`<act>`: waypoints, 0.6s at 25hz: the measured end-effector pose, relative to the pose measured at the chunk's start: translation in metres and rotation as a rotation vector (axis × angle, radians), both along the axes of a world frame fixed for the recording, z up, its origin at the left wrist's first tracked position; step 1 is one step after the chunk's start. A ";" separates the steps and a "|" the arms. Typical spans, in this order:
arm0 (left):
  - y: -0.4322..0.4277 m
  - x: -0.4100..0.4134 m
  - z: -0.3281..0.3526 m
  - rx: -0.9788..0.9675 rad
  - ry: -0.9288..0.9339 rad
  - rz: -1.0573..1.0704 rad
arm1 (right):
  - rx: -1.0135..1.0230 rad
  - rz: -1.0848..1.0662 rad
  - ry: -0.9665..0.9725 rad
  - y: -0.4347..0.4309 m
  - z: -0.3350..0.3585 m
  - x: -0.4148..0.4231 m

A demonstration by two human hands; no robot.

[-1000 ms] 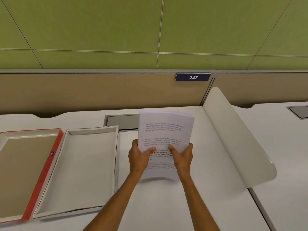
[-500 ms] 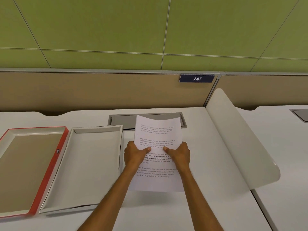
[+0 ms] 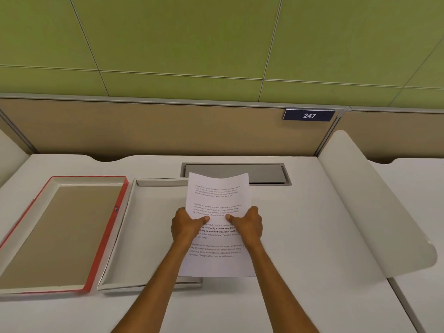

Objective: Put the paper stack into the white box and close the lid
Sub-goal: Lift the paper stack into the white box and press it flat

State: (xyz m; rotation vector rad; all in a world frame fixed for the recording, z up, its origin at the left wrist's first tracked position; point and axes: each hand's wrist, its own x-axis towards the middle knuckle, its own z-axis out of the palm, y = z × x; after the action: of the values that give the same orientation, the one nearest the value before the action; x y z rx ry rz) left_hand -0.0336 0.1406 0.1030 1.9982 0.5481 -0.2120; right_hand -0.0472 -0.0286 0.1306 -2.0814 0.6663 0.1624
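A stack of printed paper (image 3: 217, 195) is held flat above the desk, overlapping the right edge of the open white box (image 3: 149, 227). My left hand (image 3: 186, 225) grips the stack's left side and my right hand (image 3: 247, 224) grips its right side, thumbs on top. The box stands empty, its right wall hidden under the paper. The red-rimmed lid (image 3: 105, 236) lies upside down directly left of the box, showing its brown inside.
A grey cable hatch (image 3: 264, 173) is set into the white desk (image 3: 300, 236) behind the paper. A curved white divider (image 3: 374, 207) rises along the desk's right side. A brown partition with a "247" plate (image 3: 309, 115) closes off the back.
The stack has tipped from nearly upright to flat and lowered. Both hands have carried it leftward, so it now overlaps the white box's right edge.
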 end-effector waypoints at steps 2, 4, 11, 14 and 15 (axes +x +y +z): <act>0.021 -0.003 -0.002 -0.001 0.004 0.010 | 0.001 0.010 0.005 0.021 -0.002 0.000; 0.043 -0.005 -0.003 -0.004 0.006 0.032 | 0.005 0.018 0.013 0.043 -0.004 -0.001; 0.116 -0.004 -0.010 -0.003 0.014 0.103 | 0.008 0.053 0.013 0.119 -0.014 0.007; 0.138 -0.002 -0.015 -0.024 0.019 0.138 | -0.019 0.081 0.003 0.144 -0.021 0.014; 0.145 -0.001 -0.017 -0.027 0.028 0.144 | -0.027 0.087 0.004 0.151 -0.023 0.016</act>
State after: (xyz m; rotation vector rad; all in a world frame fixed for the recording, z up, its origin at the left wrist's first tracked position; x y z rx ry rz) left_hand -0.0344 0.2856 0.0862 1.9233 0.7008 -0.1578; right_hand -0.0311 0.1227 0.1076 -2.1380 0.5831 0.2077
